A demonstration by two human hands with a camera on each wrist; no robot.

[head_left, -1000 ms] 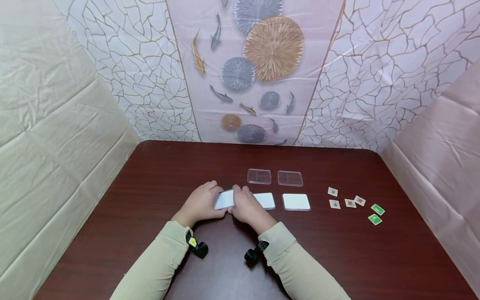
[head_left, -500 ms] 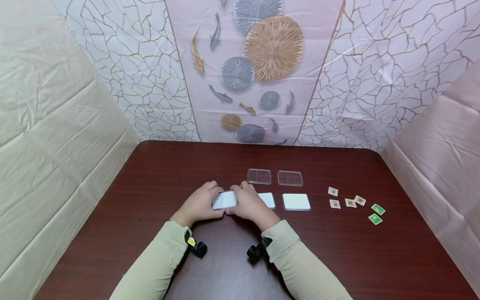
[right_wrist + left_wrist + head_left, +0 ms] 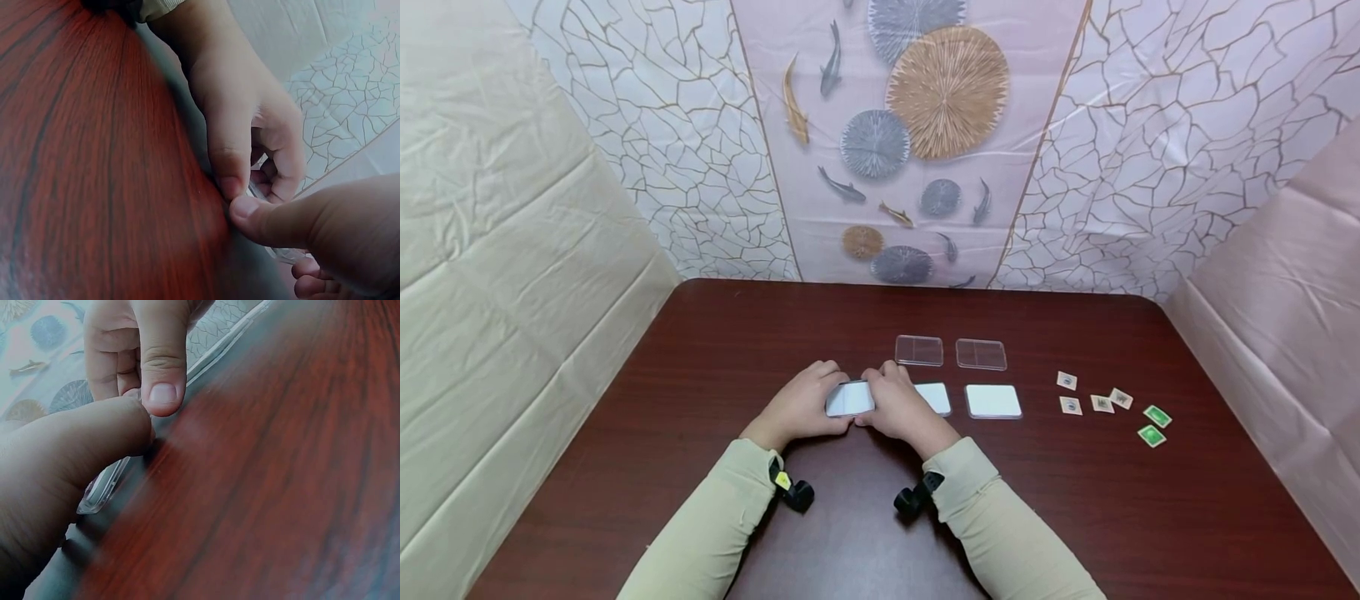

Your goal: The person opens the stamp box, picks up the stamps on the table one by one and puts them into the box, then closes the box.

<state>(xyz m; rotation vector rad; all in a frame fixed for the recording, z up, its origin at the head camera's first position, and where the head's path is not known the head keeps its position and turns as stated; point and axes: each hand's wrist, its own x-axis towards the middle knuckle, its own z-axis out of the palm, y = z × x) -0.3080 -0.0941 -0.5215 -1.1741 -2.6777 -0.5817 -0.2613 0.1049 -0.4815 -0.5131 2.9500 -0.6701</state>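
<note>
A small flat clear plastic case with a whitish top point(image 3: 850, 399) lies between the two hands in the head view. My left hand point(image 3: 801, 404) grips its left end, fingers along the far edge and thumb at the near edge. My right hand point(image 3: 898, 406) holds the right end likewise. In the left wrist view, the thumbs of the left hand point(image 3: 69, 444) and right hand point(image 3: 156, 344) meet at the case's near edge. The right wrist view shows the case's clear rim point(image 3: 287, 255) partly hidden behind the fingers.
Right of my hands lie a partly covered white-topped case point(image 3: 936, 398) and another white-topped case point(image 3: 993, 402). Two clear compartmented trays point(image 3: 919, 351) point(image 3: 981, 354) stand behind them. Farther right are several small beige printed tiles point(image 3: 1071, 406) and two green ones point(image 3: 1152, 436).
My right hand has shifted slightly right along the held case, uncovering more of its top. The left hand has hardly moved, and the other cases and tiles lie as before.
</note>
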